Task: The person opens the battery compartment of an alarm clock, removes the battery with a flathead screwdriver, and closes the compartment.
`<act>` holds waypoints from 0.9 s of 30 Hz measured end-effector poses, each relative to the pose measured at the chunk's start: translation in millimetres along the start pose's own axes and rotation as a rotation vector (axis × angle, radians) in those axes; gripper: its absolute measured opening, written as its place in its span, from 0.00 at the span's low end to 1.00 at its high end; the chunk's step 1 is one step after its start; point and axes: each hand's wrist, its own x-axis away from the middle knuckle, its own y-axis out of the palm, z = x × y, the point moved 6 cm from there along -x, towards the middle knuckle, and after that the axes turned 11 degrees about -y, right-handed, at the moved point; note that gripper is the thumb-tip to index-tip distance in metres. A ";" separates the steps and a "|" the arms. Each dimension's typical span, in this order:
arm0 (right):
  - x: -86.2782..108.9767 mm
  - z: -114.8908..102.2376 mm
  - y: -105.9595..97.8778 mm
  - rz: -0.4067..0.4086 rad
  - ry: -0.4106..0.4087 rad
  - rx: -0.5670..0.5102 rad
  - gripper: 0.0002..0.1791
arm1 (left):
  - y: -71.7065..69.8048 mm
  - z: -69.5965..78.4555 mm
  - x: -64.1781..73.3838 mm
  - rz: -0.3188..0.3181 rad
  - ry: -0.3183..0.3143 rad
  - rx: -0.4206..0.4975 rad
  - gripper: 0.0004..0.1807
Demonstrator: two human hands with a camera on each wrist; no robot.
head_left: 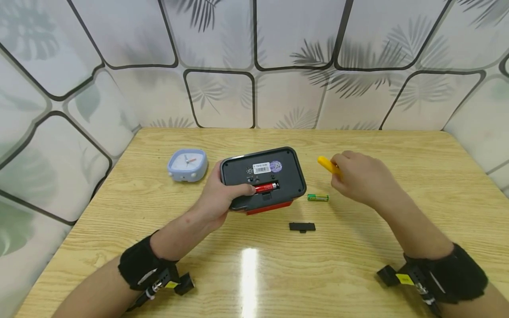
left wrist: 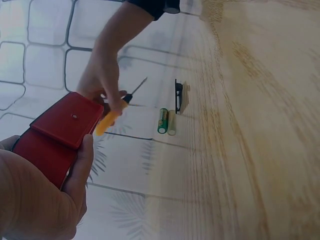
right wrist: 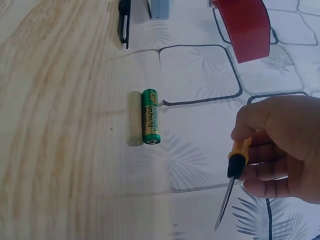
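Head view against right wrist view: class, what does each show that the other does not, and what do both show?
Only the head view shows the red battery inside the device, the white label on its back and the clock face.

Only the right wrist view shows the metal shaft of the screwdriver.

Both show the green battery, the black cover, the right hand gripping the screwdriver's yellow handle, and red on the device.
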 end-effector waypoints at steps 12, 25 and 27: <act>12.2 -19.9 -38.2 0.547 -0.185 -0.030 0.14 | 0.6 0.4 0.8 -0.004 -0.002 -0.004 0.41; 26.1 -41.2 -66.0 0.846 -0.310 -0.149 0.17 | -0.3 -0.3 -0.8 -0.003 -0.001 -0.009 0.41; 27.9 -43.8 -69.3 0.912 -0.331 -0.211 0.19 | 0.4 0.2 0.2 -0.013 0.015 -0.020 0.41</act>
